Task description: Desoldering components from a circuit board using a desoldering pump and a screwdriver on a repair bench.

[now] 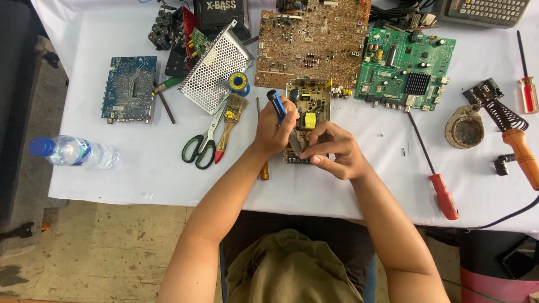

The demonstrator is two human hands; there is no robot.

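Head view shows my left hand (273,130) closed around a blue-handled tool (277,106), its handle sticking up and away from me while the working end drops toward the small circuit board (308,106) at the middle of the white table (146,174). My right hand (335,150) has its fingers pinched shut on the near edge of that board; whether it grips the board itself or a small part on it I cannot tell. The board's long axis runs near to far, and most of it lies just beyond both hands, so the tool sits to the left of the right hand's pinch, the two hands almost touching. Scissors (201,147) and a brush (229,124) lie to the left, a red-handled screwdriver (435,177) to the right.
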